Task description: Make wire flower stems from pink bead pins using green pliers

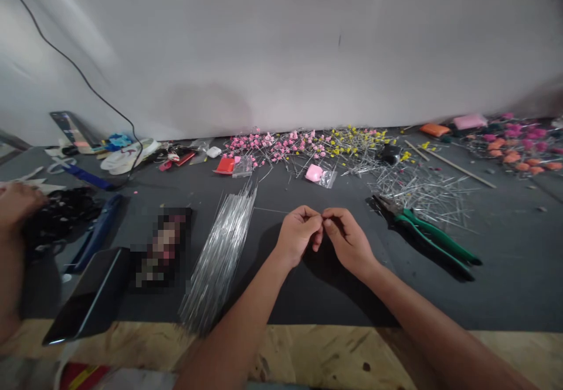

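Observation:
Both hands meet above the dark table (505, 296), their fingertips almost touching. My left hand (301, 234) is closed in a pinch; a thin wire (270, 210) sticks out from it to the left. Pinched too, my right hand (347, 237) has its thumb and index fingertips against the left fingertips, and whatever lies between them is too small to make out. Left of my hands lies a bundle of straight silver wires (222, 255). Green-handled pliers (428, 237) rest to the right, beside a loose pile of wires (422, 190).
Pink-tipped wires (277, 145) and yellow-tipped wires (356, 143) lie along the wall, with a pink packet (314, 173) in front. Orange and magenta pieces (519, 149) sit at far right. At left are a dark phone (90, 296), a blue tool (97, 231) and another person's hand (20, 202).

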`<act>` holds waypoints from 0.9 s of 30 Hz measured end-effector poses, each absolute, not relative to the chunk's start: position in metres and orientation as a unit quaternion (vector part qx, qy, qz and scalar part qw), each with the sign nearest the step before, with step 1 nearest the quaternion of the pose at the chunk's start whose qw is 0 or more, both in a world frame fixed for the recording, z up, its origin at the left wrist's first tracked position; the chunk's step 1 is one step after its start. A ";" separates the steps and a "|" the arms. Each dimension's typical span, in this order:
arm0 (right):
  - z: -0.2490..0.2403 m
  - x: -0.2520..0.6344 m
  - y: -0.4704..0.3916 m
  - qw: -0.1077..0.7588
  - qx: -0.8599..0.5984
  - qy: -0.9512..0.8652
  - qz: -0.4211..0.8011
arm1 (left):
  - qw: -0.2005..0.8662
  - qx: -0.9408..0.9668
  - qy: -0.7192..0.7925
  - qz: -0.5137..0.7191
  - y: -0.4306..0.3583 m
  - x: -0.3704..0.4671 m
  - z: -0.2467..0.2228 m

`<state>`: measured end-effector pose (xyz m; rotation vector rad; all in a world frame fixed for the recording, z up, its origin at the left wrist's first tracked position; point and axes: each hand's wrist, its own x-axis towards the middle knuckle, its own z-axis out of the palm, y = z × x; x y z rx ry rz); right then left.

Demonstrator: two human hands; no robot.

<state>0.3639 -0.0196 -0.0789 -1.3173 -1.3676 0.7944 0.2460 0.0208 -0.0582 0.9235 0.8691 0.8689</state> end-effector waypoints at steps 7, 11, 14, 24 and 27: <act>-0.077 0.359 -0.021 0.518 -0.568 -0.535 0.350 | 0.663 0.455 0.431 0.409 0.018 0.249 -0.057; -0.077 0.357 -0.021 0.511 -0.573 -0.520 0.373 | 0.655 0.458 0.441 0.407 0.018 0.251 -0.055; -0.076 0.356 -0.021 0.517 -0.568 -0.508 0.390 | 0.658 0.458 0.445 0.399 0.018 0.251 -0.054; -0.077 0.352 -0.021 0.530 -0.557 -0.449 0.455 | 0.654 0.491 0.445 0.365 0.016 0.249 -0.054; -0.077 0.353 -0.019 0.517 -0.569 -0.440 0.464 | 0.646 0.497 0.456 0.358 0.016 0.249 -0.055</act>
